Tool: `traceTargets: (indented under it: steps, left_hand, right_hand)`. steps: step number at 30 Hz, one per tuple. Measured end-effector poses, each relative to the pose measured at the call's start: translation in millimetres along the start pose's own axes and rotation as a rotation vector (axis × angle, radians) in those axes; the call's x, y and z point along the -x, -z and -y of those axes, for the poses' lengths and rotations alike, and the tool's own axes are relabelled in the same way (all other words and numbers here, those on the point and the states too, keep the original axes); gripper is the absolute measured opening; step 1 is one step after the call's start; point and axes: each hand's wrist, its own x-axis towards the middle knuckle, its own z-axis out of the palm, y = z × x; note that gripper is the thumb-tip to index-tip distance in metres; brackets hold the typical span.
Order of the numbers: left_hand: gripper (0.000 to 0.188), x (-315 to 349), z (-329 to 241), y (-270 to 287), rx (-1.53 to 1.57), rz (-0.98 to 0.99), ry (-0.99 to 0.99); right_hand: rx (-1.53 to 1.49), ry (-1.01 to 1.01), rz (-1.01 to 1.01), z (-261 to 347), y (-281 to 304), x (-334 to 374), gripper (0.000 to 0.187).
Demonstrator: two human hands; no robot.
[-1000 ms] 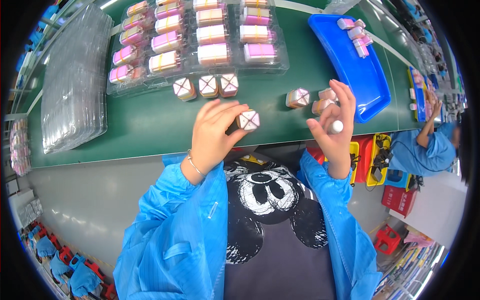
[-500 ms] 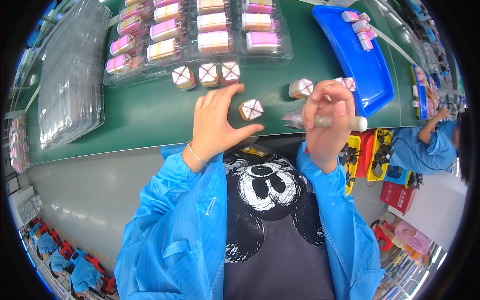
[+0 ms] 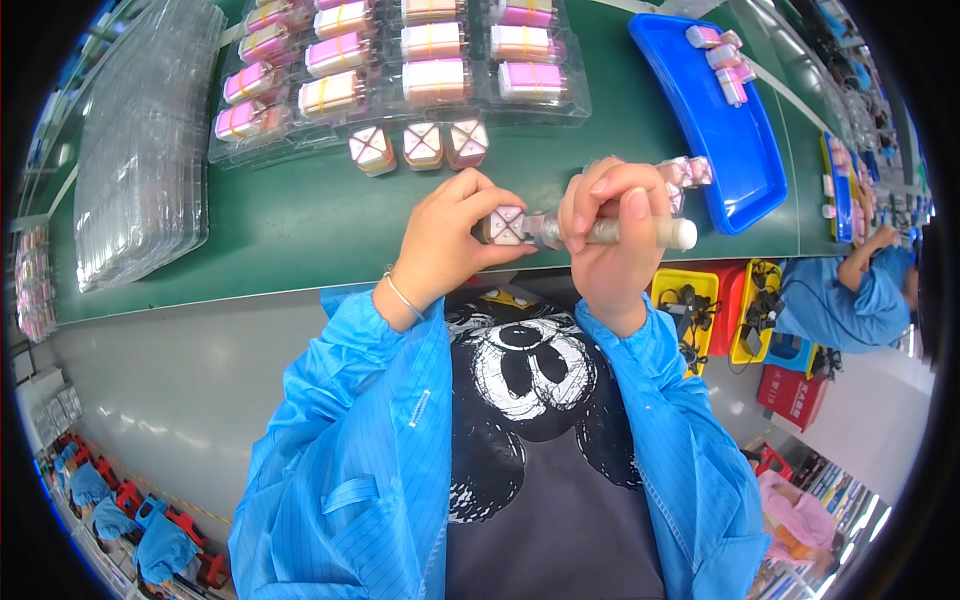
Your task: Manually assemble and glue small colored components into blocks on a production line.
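My left hand [image 3: 445,235] is closed with thumb and fingers round a small block [image 3: 507,226] whose white end carries a dark X. In my right hand [image 3: 615,225] is a tool with a beige, rod-shaped handle [image 3: 650,233]. The tool's pale, narrow tip [image 3: 543,230] points left and meets or nearly meets the block's right side; its exact kind is unclear. Beyond my left hand, three similar blocks [image 3: 422,145] stand in a row. More blocks [image 3: 688,172] lie past my right hand, partly hidden by it.
Clear plastic trays [image 3: 560,105] hold rows of pink and white blocks at the back. Stacked clear trays [image 3: 145,160] lie on the left of the green table [image 3: 300,220]. A blue tray [image 3: 755,190] with several pieces is at right. Another person [image 3: 845,300] works at far right.
My left hand has closed on the block. My right hand has moved left with the tool, bringing its tip to the block.
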Motion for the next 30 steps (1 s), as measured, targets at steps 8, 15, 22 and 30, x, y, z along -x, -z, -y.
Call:
traceTargets:
  steps: [8,15,22,30]
  left_hand:
    - [0.034,1.1,0.3,-1.0,-0.033,-0.031,-0.017]
    - [0.033,0.4,0.4,0.0,-0.073,-0.016,-0.032]
    - [0.033,1.4,0.0,-0.2,-0.064,-0.020,-0.034]
    - [0.031,-1.1,-0.7,1.3,-0.067,-0.005,-0.044]
  right_hand:
    - [0.137,-0.055,0.145,-1.8,1.0,1.5,0.018]
    - [0.404,-0.042,0.205,2.2,-4.8,1.0,0.019]
    - [0.400,-0.031,0.203,3.5,-1.9,0.3,0.021]
    - [0.440,-0.003,0.214,5.4,-1.2,0.3,0.021]
